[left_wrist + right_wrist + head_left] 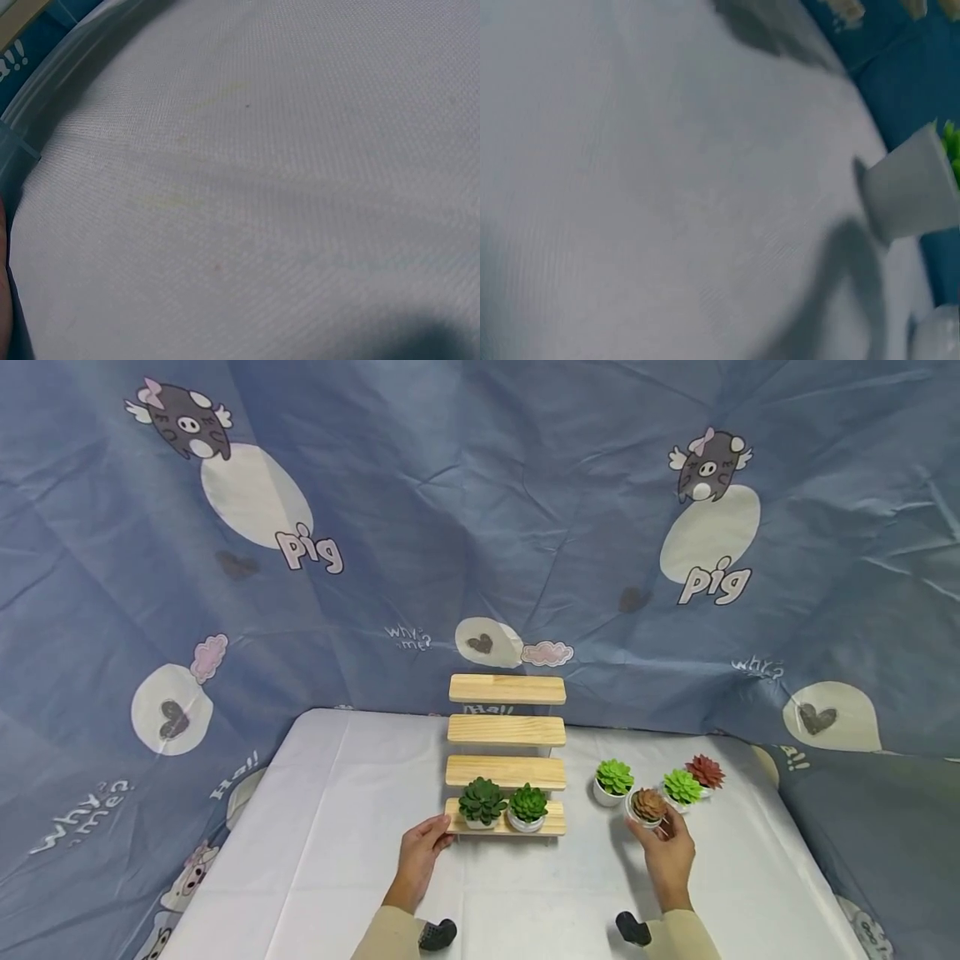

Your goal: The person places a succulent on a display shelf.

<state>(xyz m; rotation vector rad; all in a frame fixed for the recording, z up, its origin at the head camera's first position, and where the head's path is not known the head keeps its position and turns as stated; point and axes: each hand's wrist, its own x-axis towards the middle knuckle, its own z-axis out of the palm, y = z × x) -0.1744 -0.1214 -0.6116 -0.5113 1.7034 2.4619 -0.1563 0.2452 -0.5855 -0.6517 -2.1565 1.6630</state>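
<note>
My left hand [422, 853] pinches the left end of the lowest board of a wooden tiered shelf [506, 772]. Two potted succulents stand on that board: a dark green one [482, 801] at the left and a brighter green one [528, 804] beside it. To the right of the shelf, my right hand [670, 853] grips a brown succulent in a white pot [648, 806], its shadow falling on the cloth. In the left wrist view only a sliver of hand [4, 285] shows at the left edge. The right wrist view does not show the held pot clearly.
Near the right hand stand a light green succulent [614, 779], another light green one [682, 786] and a red one [705, 771]. A white pot [911, 187] shows in the right wrist view. White cloth [330, 827] covers the table; a blue printed curtain [480, 527] hangs behind it.
</note>
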